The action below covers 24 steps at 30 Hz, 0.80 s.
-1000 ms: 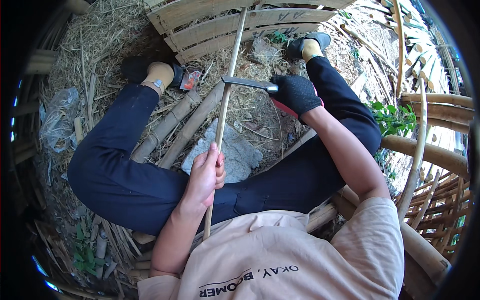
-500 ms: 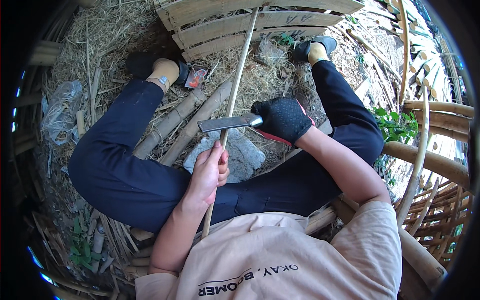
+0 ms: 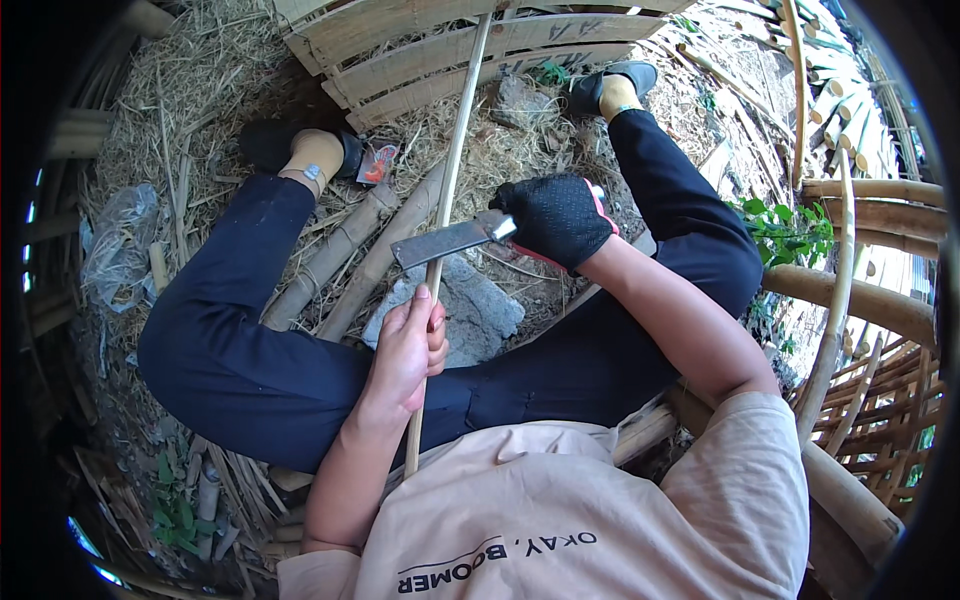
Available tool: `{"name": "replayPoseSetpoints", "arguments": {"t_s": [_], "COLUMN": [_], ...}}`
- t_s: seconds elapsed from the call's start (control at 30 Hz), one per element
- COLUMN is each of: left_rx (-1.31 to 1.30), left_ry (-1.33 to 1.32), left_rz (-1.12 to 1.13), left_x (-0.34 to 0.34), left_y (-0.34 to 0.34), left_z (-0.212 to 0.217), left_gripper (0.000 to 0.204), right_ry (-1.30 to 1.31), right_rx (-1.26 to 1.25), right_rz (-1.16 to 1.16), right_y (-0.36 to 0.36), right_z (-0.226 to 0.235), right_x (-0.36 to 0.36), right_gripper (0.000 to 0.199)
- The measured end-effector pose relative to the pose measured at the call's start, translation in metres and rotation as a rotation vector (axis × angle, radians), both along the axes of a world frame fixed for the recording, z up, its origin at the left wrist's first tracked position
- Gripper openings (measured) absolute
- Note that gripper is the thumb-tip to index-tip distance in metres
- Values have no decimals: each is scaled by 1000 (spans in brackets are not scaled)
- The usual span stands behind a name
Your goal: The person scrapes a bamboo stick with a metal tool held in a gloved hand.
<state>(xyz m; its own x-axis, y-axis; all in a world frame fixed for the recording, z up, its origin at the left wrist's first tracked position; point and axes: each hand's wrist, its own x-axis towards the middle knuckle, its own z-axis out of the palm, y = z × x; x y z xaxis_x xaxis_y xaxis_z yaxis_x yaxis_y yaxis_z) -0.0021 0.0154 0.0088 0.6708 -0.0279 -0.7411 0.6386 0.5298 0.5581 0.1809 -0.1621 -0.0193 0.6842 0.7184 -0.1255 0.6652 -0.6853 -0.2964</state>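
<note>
A long, thin bamboo strip (image 3: 458, 140) slants from my waist up to the slatted crate. My bare left hand (image 3: 408, 340) is closed around its lower part, thumb pointing up along it. In its black glove with red edging, my right hand (image 3: 556, 222) grips a knife (image 3: 445, 243) with a broad, flat, grey blade. That blade lies across the strip just above my left thumb, its tip reaching past the strip on the left. Most of the knife's handle is hidden inside the glove. Below the blade, a grey stone (image 3: 470, 310) rests on the ground between my legs.
A slatted wooden crate (image 3: 430, 60) stands at the far side. Thick bamboo poles (image 3: 345, 250) lie beside my left leg on straw-covered ground. Bent bamboo poles (image 3: 840, 300) and a woven bamboo basket (image 3: 890, 420) are at the right. A clear plastic bag (image 3: 122, 245) lies far left.
The knife blade has tilted, its handle end now higher, and my gloved hand has turned slightly with it. My left hand keeps its hold on the strip. The whole view has shifted a little.
</note>
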Motion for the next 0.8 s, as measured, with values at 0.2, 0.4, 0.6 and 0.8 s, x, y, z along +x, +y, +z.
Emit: {"name": "replayPoseSetpoints", "arguments": {"t_s": [0.2, 0.4, 0.6, 0.8], "left_rx": [-31, -60, -60, -17], "left_ry": [6, 11, 13, 8], "left_rz": [14, 27, 9, -14], "left_x": [-5, -4, -4, -4], "left_y": [0, 2, 0, -2], "left_z": [-2, -4, -3, -3], "left_gripper": [40, 39, 40, 41], "right_ry": [-50, 74, 83, 78], "right_rx": [27, 24, -6, -62], "right_rz": [-173, 14, 117, 19], "right_y": [-22, -1, 3, 3], "right_z": [-4, 2, 3, 3], "right_x": [26, 1, -12, -3], "right_gripper": [18, 19, 18, 15]}}
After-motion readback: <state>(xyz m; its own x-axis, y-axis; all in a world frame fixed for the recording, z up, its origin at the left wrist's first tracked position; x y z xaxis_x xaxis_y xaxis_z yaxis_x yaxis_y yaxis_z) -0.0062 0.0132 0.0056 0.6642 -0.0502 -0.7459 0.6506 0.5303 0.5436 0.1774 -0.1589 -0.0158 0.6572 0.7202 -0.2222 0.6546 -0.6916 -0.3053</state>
